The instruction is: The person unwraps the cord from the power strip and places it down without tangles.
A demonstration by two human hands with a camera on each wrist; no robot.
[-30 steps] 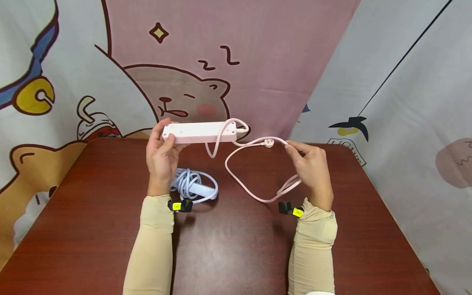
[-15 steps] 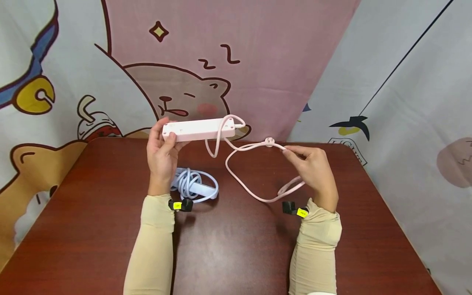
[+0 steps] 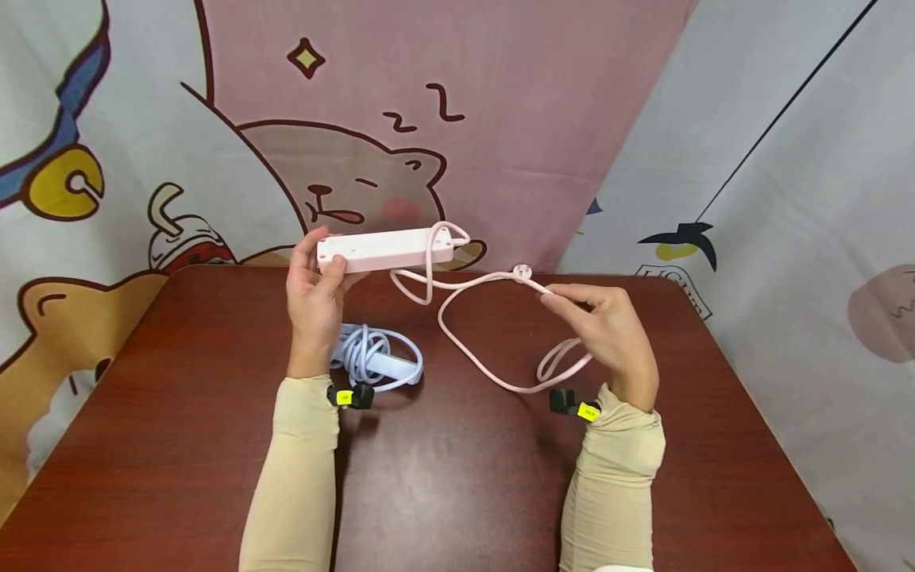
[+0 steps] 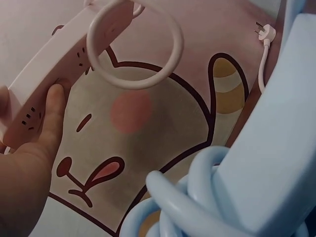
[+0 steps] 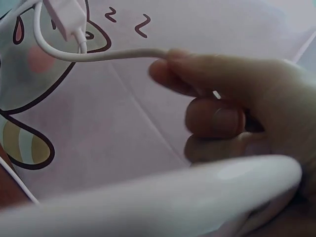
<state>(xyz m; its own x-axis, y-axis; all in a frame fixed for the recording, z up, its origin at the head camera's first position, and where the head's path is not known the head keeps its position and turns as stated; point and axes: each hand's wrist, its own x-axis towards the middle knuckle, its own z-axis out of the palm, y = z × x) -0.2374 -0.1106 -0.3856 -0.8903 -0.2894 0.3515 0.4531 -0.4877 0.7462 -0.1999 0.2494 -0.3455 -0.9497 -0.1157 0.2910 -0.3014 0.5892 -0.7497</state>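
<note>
My left hand grips the left end of a pink power strip, held up over the back of the table. In the left wrist view sockets show along the face of the power strip, with a finger laid against it. The strip's pink cord leaves its right end and loops round that end. Between thumb and forefinger my right hand pinches the cord. A plug lies near the table's back edge; it also shows as a pronged plug in the left wrist view.
A blue power strip with its blue cord wound round it lies on the brown table, right beside my left wrist. Behind the table hangs a printed cloth. Slack pink cord curves below my right hand.
My right hand has shifted slightly right and down with the cord. The cord loop round the strip's end has changed shape, and the strip's right end has tipped up a little.
</note>
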